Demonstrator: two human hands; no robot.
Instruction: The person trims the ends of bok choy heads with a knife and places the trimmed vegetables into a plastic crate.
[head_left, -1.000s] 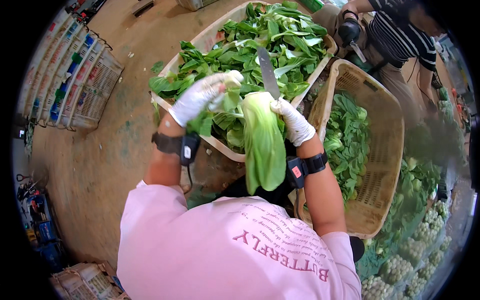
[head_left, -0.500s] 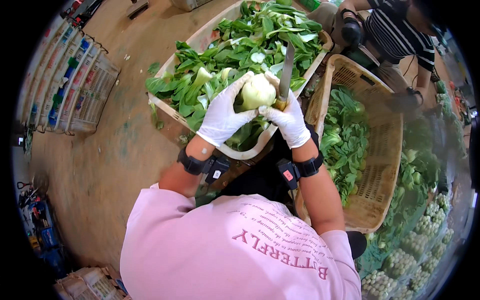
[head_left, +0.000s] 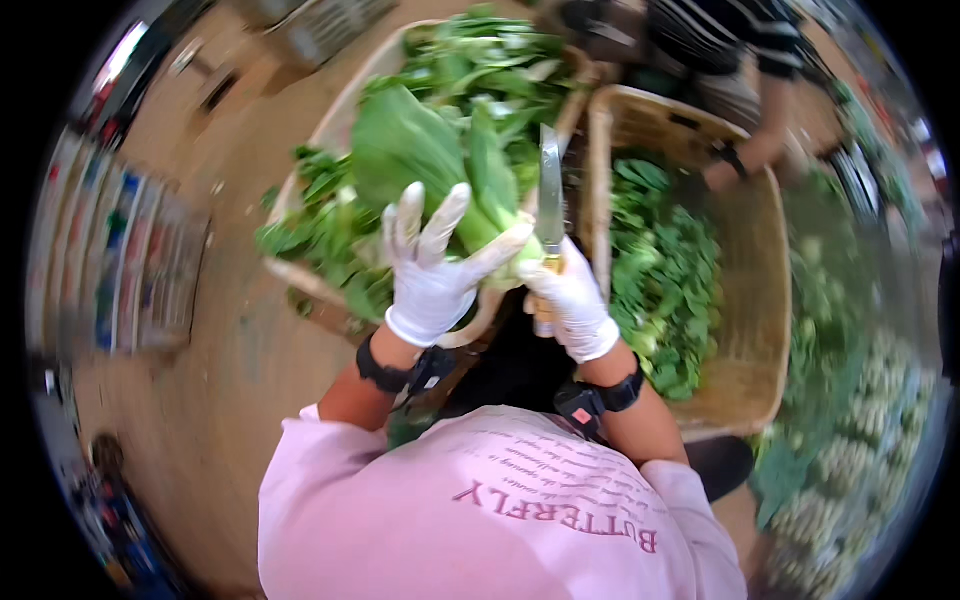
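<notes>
The pak choi (head_left: 405, 150) is up between the hands, above the left crate (head_left: 318, 290), its leaves pointing away. The left hand (head_left: 432, 298) has its fingers spread, one lying along the stem; whether its thumb pinches, I cannot tell. The right hand (head_left: 575, 312) has its fingers wrapped round the knife (head_left: 550, 195). Greens already fill part of the right crate (head_left: 757, 300); this head, with broad leaves on, looks only partly trimmed, its trimming likely left to finish

We see thin white gloves (head_left: 432, 305) on the left hand (head_left: 425, 270) and right hand (head_left: 572, 305), black wrist straps (head_left: 622, 391) with boxy black modules (head_left: 432, 366) (the right one bears a reddish label (head_left: 580, 415)), and a pink short-sleeved shirt (head_left: 400, 525) printed with darker red lettering (head_left: 560, 515).
</notes>
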